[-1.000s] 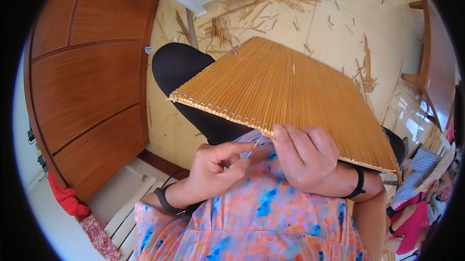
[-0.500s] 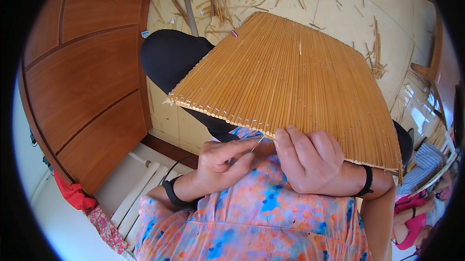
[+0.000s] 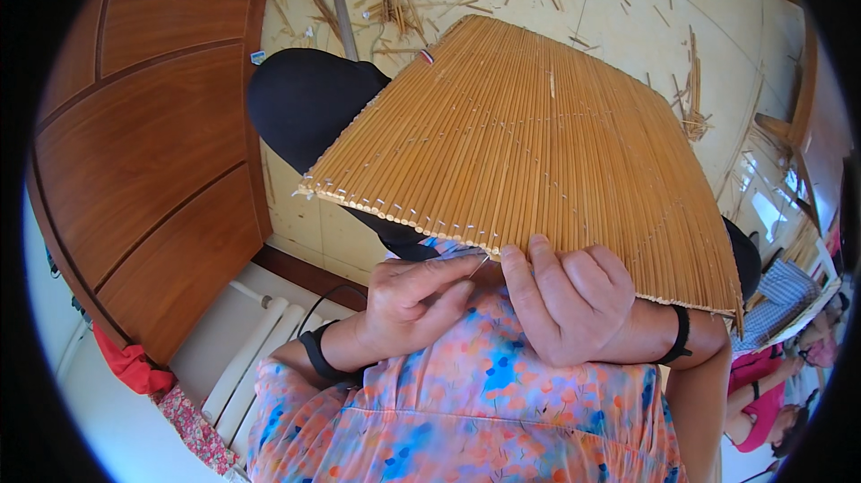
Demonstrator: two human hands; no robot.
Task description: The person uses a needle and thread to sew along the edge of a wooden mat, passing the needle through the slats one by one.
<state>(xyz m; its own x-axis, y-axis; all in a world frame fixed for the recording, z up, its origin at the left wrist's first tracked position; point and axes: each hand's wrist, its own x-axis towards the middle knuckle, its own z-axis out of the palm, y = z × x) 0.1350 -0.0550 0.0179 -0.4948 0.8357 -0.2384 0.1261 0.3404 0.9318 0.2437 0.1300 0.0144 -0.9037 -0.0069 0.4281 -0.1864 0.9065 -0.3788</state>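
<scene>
A mat of straight, golden-brown stalks (image 3: 529, 133) laid side by side rests across my lap, its near edge toward me. White stitches show along that edge, mostly on the left half. My left hand (image 3: 417, 299) pinches a thin metal needle (image 3: 480, 264) between thumb and forefinger, its tip at the mat's near edge. Right beside it, my right hand (image 3: 569, 304) grips the same edge, fingertips on top of the stalks. The thumb of that hand is hidden. A small red and white tag (image 3: 427, 57) sits on the mat's far left edge.
Brown wooden cabinet panels (image 3: 170, 124) stand at the left, above a white radiator (image 3: 247, 357). Cut stalk pieces (image 3: 399, 12) lie scattered on the tiled floor. At the far right another person in pink (image 3: 762, 402) sits near a blue checked cloth (image 3: 789, 290).
My right forefinger has shifted slightly left along the edge, toward the needle. The left hand keeps its pinch at nearly the same spot. The whole view has shifted a little.
</scene>
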